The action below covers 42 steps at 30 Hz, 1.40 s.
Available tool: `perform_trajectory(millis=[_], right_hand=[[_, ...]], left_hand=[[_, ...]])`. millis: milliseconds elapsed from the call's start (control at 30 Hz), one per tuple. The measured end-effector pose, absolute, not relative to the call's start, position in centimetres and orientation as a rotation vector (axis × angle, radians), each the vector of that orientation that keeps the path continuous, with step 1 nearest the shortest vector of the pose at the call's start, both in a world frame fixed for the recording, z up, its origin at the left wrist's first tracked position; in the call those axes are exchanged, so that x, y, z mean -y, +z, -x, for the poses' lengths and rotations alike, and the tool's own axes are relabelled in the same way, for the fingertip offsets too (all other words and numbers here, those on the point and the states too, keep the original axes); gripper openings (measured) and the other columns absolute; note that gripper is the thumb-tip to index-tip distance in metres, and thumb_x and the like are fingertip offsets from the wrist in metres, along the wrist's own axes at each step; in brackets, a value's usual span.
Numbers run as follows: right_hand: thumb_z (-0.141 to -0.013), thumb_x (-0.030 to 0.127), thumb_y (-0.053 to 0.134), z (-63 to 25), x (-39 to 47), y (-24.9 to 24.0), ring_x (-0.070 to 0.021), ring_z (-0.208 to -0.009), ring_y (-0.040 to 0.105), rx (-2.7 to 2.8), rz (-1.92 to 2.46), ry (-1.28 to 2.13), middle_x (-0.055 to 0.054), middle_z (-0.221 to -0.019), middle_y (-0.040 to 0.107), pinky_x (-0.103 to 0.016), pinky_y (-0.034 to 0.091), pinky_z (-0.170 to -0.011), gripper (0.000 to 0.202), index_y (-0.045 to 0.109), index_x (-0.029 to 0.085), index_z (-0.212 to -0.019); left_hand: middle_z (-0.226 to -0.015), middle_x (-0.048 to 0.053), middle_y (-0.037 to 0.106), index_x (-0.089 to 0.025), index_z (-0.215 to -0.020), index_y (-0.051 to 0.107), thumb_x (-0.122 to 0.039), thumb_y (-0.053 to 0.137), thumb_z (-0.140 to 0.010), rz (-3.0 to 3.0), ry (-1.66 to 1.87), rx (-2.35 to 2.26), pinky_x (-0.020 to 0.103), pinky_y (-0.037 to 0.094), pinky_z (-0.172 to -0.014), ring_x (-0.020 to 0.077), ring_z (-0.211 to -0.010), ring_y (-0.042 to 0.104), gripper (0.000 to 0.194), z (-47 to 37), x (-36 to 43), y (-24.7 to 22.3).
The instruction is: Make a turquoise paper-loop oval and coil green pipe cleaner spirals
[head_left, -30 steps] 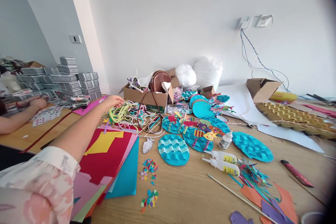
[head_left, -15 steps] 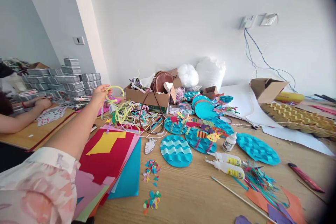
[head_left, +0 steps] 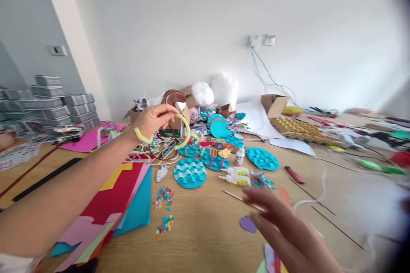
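Observation:
My left hand (head_left: pixel 155 121) is closed in a pinch on a pale yellow pipe cleaner (head_left: pixel 186 132), whose curved end hangs to the right of the fingers while another bit shows by the wrist. Below and behind it lies a heap of pipe cleaners (head_left: pixel 160 147). At the lower right my right hand (head_left: pixel 285 226), smeared by motion, is held over the table with fingers stretched out and nothing in them. Close to its fingertips are a purple paper piece (head_left: pixel 248 224) and a thin stick (head_left: pixel 238 197). A blue wavy paper disc (head_left: pixel 190 173) lies between the hands.
Coloured paper sheets (head_left: pixel 109 196) are stacked at left. Glue bottles (head_left: pixel 236 179), a red cutter (head_left: pixel 294 175) and paper confetti (head_left: pixel 164 194) lie on the table. Behind stand an egg tray (head_left: pixel 297 130) and a cardboard box (head_left: pixel 273 104). Stacked card packs (head_left: pixel 48 98) rise at far left.
The view has swung right. My left hand has lifted the yellow pipe cleaner away from the heap and moved right. My right hand has come into view at the lower right.

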State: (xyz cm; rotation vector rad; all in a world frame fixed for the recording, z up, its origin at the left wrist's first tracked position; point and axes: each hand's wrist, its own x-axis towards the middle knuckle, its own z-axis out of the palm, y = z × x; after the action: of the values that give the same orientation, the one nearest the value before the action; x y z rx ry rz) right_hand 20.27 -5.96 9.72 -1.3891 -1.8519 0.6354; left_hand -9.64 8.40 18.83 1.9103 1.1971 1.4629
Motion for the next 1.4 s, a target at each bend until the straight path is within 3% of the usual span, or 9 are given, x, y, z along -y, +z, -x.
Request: perform_trajectory(millis=[133,233,300,433,600,867,1067,1300,1400], right_hand=[[-0.068,0.033,0.065,-17.0,2.0,13.0,-0.0218,-0.112,0.048,1.488,1.031,0.914,-0.008,-0.123,0.051,-0.034,0.042,-0.087,0.056,0.045,0.024,-0.120],[-0.068,0.027,0.063,-15.6,-0.2,13.4,-0.0118,-0.079,0.056,1.263,0.785,1.276,-0.004,-0.100,0.059,-0.024,0.044,-0.067,0.044,0.049,0.020,-0.109],[-0.066,0.027,0.062,-15.4,-0.9,12.6,-0.0039,-0.050,0.043,1.129,0.735,1.514,0.001,-0.080,0.058,-0.017,0.030,-0.043,0.028,0.053,0.018,-0.090],[-0.055,0.021,0.064,-15.2,-0.6,10.2,-0.0025,-0.044,0.037,1.044,0.762,1.696,0.007,-0.059,0.049,-0.018,0.008,-0.037,0.022,0.050,0.017,-0.072],[-0.059,0.027,0.065,-14.6,0.8,8.7,-0.0023,-0.040,0.035,1.133,0.797,1.871,0.007,-0.054,0.046,-0.019,0.007,-0.038,0.020,0.051,0.016,-0.069],[-0.073,0.035,0.060,-17.2,2.2,7.5,-0.0043,-0.044,0.036,1.311,0.843,1.863,0.006,-0.052,0.043,-0.019,0.020,-0.041,0.022,0.050,0.016,-0.068],[-0.078,0.041,0.056,-18.9,3.8,6.5,-0.0036,-0.040,0.013,1.374,0.805,1.900,0.012,-0.046,0.022,-0.021,0.008,-0.040,0.028,0.048,0.017,-0.068],[-0.081,0.045,0.052,-21.6,6.1,6.1,-0.0038,-0.041,0.020,1.640,0.971,1.826,0.011,-0.047,0.028,-0.021,0.013,-0.039,0.031,0.051,0.015,-0.074],[-0.081,0.046,0.053,-22.6,6.8,5.6,-0.0037,-0.041,0.020,1.631,0.901,1.896,0.011,-0.046,0.028,-0.021,0.013,-0.039,0.032,0.052,0.015,-0.073]], left_hand=[[-0.076,0.000,0.067,-0.026,-0.088,0.069,-0.021,0.055,-0.078,-2.321,1.314,-0.959,0.025,0.044,-0.058,0.0140,-0.064,0.059,0.018,2.5,-4.4,17.8],[-0.086,0.001,0.068,-0.028,-0.092,0.068,-0.020,0.053,-0.081,-2.490,1.305,-0.823,0.026,0.046,-0.069,0.0159,-0.078,0.061,0.019,-0.6,-3.3,16.4],[-0.087,0.001,0.067,-0.028,-0.092,0.067,-0.018,0.053,-0.081,-2.492,1.340,-0.825,0.027,0.046,-0.073,0.0163,-0.080,0.061,0.021,-1.8,-3.3,15.4],[-0.086,0.002,0.064,-0.029,-0.083,0.068,-0.017,0.058,-0.075,-2.278,1.388,-0.857,0.030,0.043,-0.079,0.0189,-0.084,0.058,0.017,-3.3,-3.5,13.5],[-0.077,0.001,0.059,-0.027,-0.071,0.067,-0.021,0.065,-0.070,-1.991,1.403,-0.890,0.030,0.042,-0.077,0.0185,-0.080,0.054,0.007,-4.2,-3.5,12.0],[-0.074,-0.002,0.054,-0.024,-0.086,0.063,-0.031,0.067,-0.067,-1.491,1.174,-0.816,0.019,0.037,-0.042,0.0050,-0.045,0.042,0.020,-1.8,-3.2,11.7],[-0.062,-0.006,0.043,-0.024,-0.087,0.064,-0.027,0.069,-0.065,-1.415,1.097,-0.854,0.018,0.028,-0.040,0.0048,-0.044,0.037,0.023,-0.4,-1.7,11.8],[-0.065,-0.003,0.054,-0.021,-0.078,0.069,-0.026,0.062,-0.071,-1.772,0.569,-1.127,0.022,0.031,-0.054,0.0112,-0.061,0.045,0.011,0.3,2.9,9.9],[-0.059,-0.005,0.050,-0.020,-0.072,0.066,-0.023,0.065,-0.069,-1.559,0.680,-1.087,0.020,0.031,-0.053,0.0092,-0.058,0.043,0.005,0.9,3.9,9.2]])
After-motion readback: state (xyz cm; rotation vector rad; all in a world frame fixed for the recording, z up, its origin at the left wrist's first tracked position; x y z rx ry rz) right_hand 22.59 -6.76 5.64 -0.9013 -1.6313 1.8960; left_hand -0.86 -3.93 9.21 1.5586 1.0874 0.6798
